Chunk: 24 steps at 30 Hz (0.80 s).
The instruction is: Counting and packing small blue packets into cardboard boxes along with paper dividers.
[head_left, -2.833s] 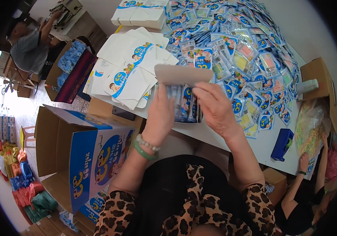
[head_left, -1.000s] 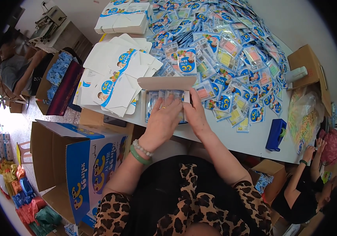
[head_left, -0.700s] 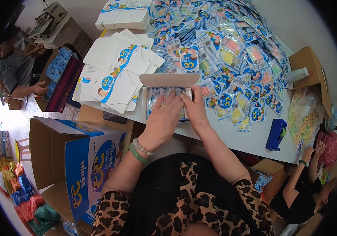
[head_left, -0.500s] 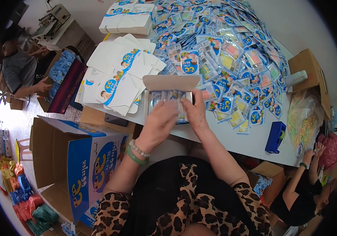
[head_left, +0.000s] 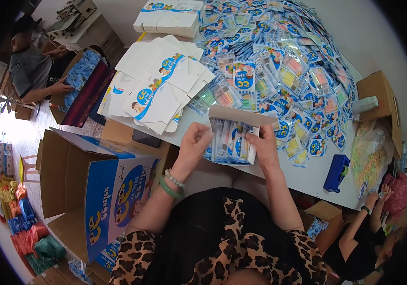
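White worktable (head_left: 315,178), a small open carton (head_left: 252,156) at its near edge

On my remote feed, the right hand (head_left: 265,145) clasps the right wall of the carton, thumb over the rim, its other fingers largely hidden behind the board. The left hand (head_left: 196,142) is loosely curled at the left wall; I cannot tell whether its fingertips touch the carton or stop just beside it. The carton's mouth points up toward my lens, and its lid flap (head_left: 234,114) stands raised along the far side, long axis left to right, right end slightly nearer the wearer. Whether the base rests on the table I cannot make out. Packed sachets (head_left: 229,142) stand inside, overlapping too closely for me to count. Beyond the flap spreads a heap of loose packets (head_left: 284,71); to its left lie flattened cartons (head_left: 156,95). At right stands a blue tape dispenser (head_left: 337,173). Dark lens rim crops the corners.
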{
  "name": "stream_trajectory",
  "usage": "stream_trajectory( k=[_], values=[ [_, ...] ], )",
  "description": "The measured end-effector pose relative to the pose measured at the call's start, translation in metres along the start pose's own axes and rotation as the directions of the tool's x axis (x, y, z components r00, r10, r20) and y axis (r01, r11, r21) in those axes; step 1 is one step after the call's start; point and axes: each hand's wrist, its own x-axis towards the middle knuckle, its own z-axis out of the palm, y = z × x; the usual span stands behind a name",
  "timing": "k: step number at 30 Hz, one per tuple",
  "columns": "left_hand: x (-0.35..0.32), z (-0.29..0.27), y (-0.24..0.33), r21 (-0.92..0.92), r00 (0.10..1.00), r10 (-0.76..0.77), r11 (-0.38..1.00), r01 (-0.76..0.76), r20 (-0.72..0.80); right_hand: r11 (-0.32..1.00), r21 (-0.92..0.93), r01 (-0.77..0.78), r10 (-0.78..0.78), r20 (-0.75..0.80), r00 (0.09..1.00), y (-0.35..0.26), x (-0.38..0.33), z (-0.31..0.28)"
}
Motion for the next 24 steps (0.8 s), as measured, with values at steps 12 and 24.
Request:
stream_trajectory(
  k=[12, 24],
  values=[
    [-0.022, 0.025, 0.042, 0.872, 0.972, 0.228, 0.486, -0.058, -0.063, 0.995, 0.095, -0.027, 0.017, 0.105, 0.994, 0.009, 0.001, -0.013],
    [-0.025, 0.035, 0.035, 0.961, 0.872, 0.469, 0.148, -0.233, 0.139, 0.986, 0.158, 0.046, -0.064, 0.11, 0.992, 0.009, -0.002, -0.002]
  ],
)
